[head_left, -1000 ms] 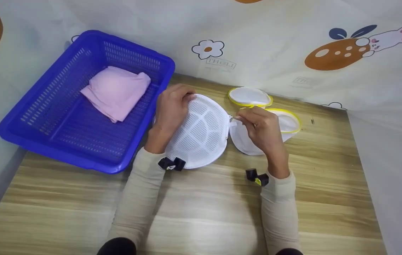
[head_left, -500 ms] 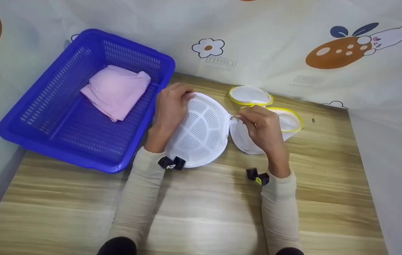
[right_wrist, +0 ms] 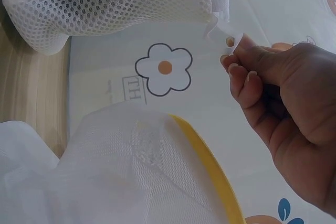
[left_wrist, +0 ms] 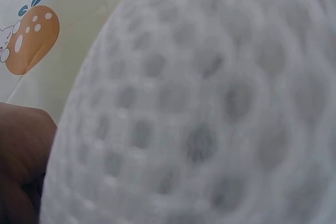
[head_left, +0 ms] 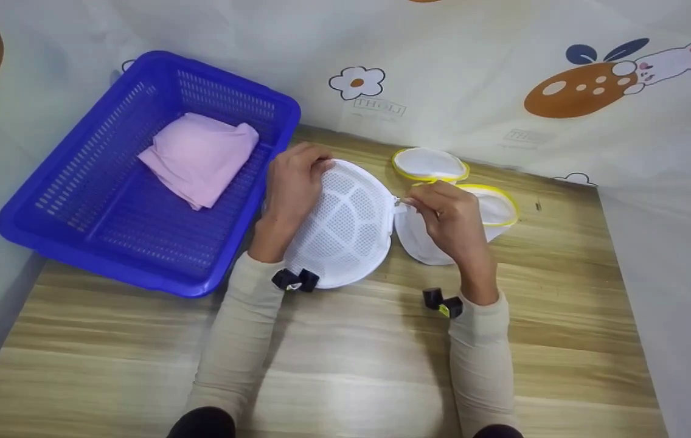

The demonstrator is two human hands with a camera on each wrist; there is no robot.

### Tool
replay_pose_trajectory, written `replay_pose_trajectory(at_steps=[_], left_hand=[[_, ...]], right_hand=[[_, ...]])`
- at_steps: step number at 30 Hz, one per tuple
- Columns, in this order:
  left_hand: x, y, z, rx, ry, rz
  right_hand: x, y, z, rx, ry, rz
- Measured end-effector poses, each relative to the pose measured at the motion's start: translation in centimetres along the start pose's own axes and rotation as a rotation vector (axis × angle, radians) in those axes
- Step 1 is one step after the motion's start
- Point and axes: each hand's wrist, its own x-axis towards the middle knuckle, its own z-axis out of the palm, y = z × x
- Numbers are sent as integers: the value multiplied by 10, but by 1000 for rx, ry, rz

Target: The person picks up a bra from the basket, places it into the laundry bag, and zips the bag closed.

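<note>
A round white mesh laundry bag [head_left: 345, 228], rimmed in white, is held up in the middle of the head view. My left hand [head_left: 295, 185] grips its upper left edge, the fingertips partly hidden. At the bag's right side my right hand [head_left: 450, 213] pinches a small white tab [right_wrist: 224, 32] between thumb and finger. Honeycomb mesh fills most of the left wrist view, close and blurred. Just beyond and beneath the right hand lie two white mesh bags with yellow rims, the nearer bag [head_left: 497, 210] partly covered by that hand and the smaller bag [head_left: 430, 164] behind it.
A blue plastic basket [head_left: 132, 277] stands to the left, with a folded pink cloth [head_left: 202, 158] inside. The wood-patterned table [head_left: 345, 365] runs up to a printed wall covering [head_left: 455, 91] at the back. Another covered wall [head_left: 680, 274] borders the right side.
</note>
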Motion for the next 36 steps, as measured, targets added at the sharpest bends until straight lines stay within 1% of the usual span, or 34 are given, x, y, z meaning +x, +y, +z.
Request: replay_pose_trajectory(at_steps=[6,15,36], left_hand=[[0,-1,0,7,3,-22],[0,-1,-1,17,5,-34],[0,0,-2,16,21,-89]], right_hand=[[0,0,0,3,-7,0],[-1,0,0,3,-8,3],[0,0,0,23,-1,-3]])
